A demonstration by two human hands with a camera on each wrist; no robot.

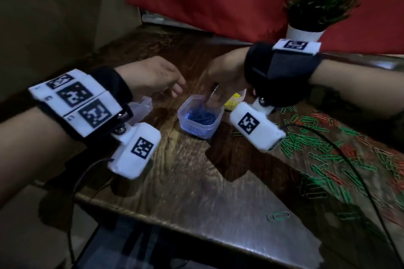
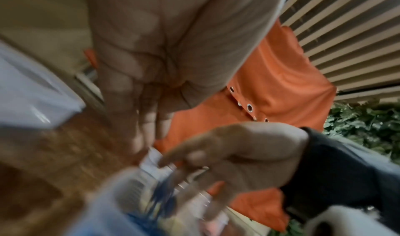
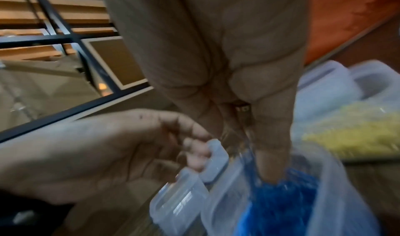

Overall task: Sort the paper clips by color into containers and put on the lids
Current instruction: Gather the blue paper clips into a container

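**Op:** From the head camera I see a dark, glossy wood-grain table (image 1: 196,181). Near its middle stands a clear, soft-cornered plastic container (image 1: 200,119) holding a tangle of blue paper clips (image 1: 202,117). My right hand (image 1: 227,74) reaches down into it, gripping a thin metal tool (image 1: 213,94) whose tip is among the clips.

**Obs:** And the left?

**Op:** My left hand (image 1: 153,75) hovers just left of the container, fingers loosely curled, holding nothing that I can see here. Under its wrist lies a clear lid (image 1: 142,107). Behind the blue tub is a container of yellow clips (image 1: 235,100). To the right, green and orange wire clips (image 1: 317,144) are scattered loose across the table, with a potted plant (image 1: 317,6) behind them.

**Obs:** Left wrist view?

**Op:** Blurred. The left fingers (image 2: 147,119) hang mostly straight; the right hand (image 2: 249,147) pinches the metal tool over the tub.

**Obs:** Right wrist?

**Op:** The right fingers (image 3: 270,145) are pressed around the tool, tips down in the blue clips (image 3: 281,205). The left fingertips (image 3: 194,154) touch a lid's latch tab (image 3: 214,161) at the container's edge. Whether they grip it, I cannot tell.
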